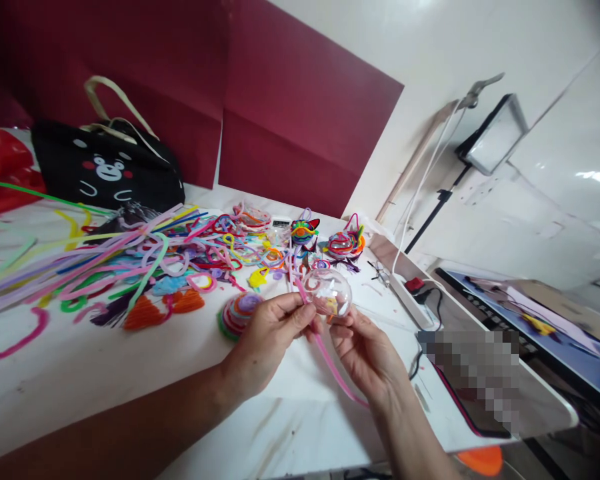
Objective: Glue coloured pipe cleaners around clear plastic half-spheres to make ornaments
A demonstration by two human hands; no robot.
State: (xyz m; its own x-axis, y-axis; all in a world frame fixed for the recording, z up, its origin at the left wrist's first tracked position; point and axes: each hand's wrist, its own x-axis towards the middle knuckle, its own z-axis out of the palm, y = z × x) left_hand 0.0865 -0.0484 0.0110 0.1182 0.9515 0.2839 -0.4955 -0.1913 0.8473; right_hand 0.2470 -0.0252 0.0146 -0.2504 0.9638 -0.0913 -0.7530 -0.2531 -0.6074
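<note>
A clear round ball (336, 288) is held up over the white table, between both hands. A pink pipe cleaner (337, 375) passes through the fingers of my left hand (270, 333), which pinches it against the ball's left side, and its tail curves down to the right. My right hand (367, 357) grips the ball at its lower right with thumb and fingers. Something small and yellow shows at the ball's lower part. Just behind my left hand sits a coiled multicoloured dome (237, 312).
Pipe cleaners (105, 257) and orange tassels (163, 311) are heaped at the left. Decorated balls (304, 232) stand at the back, near a black bag (107, 167). On the right lie a power strip (413, 301) and a dark phone-like device (473, 393).
</note>
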